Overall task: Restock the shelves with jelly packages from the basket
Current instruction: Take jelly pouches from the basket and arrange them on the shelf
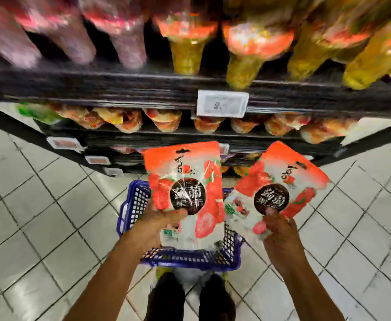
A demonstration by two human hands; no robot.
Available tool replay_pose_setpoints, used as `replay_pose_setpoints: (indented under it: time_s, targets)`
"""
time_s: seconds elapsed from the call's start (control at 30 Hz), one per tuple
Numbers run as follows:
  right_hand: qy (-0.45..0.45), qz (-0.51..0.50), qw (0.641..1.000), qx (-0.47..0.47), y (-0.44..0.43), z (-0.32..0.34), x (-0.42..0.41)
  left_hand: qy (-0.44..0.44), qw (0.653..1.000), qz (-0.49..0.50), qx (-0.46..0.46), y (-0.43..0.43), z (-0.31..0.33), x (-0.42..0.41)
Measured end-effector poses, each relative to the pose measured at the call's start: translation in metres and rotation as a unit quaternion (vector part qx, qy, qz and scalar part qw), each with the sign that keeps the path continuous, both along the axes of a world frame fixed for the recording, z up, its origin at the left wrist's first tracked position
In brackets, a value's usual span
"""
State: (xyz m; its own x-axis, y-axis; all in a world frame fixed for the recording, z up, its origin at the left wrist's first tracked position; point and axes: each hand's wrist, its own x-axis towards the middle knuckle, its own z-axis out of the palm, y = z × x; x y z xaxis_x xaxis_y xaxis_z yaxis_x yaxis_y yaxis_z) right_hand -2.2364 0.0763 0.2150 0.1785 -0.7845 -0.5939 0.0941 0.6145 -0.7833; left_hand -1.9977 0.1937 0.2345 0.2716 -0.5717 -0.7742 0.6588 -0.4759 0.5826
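Each grip pinches a pack's low edge: left grip [157,224] the left pack [185,181], right grip [280,232] the right pack [280,181], over the basket [189,259]. Held so low, a slick pack may flop and slip short of the shelf [120,89].

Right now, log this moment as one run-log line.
left hand: grips left jelly package | right hand: grips right jelly package | basket: on floor
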Motion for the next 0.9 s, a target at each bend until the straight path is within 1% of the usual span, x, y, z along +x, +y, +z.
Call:
replay_pose_setpoints:
  time_s: [0.1,0.2,0.33,0.4,0.5,0.6,0.7,0.8,0.9]
  targets:
    - [0.039,0.028,0.995,-0.086,-0.009,0.087,-0.002,-0.085,0.994,-0.002,-0.067,-0.016,0.08,-0.005]
    - [0.075,0.016,0.987,-0.143,-0.021,0.153,-0.009,-0.179,0.972,0.0,-0.15,-0.032,0.142,-0.002]
    - [0.074,-0.012,0.975,-0.211,-0.039,0.225,-0.013,-0.228,0.946,0.014,-0.231,-0.058,0.215,-0.003]
    - [0.078,-0.025,0.967,-0.243,-0.047,0.256,-0.014,-0.252,0.935,0.018,-0.25,-0.069,0.245,-0.007]
    - [0.078,-0.031,0.959,-0.269,-0.059,0.285,-0.011,-0.268,0.926,0.028,-0.263,-0.083,0.272,-0.013]
    - [0.07,-0.036,0.955,-0.285,-0.07,0.304,-0.011,-0.274,0.923,0.014,-0.271,-0.087,0.291,-0.02]
    - [0.054,-0.026,0.95,-0.305,-0.077,0.321,-0.008,-0.289,0.921,0.017,-0.261,-0.087,0.306,-0.021]
    - [0.066,-0.013,0.943,-0.327,-0.087,0.335,-0.002,-0.301,0.92,0.033,-0.248,-0.088,0.315,-0.019]
    - [0.067,0.014,0.942,-0.329,-0.099,0.35,0.01,-0.294,0.924,0.046,-0.241,-0.09,0.323,-0.016]
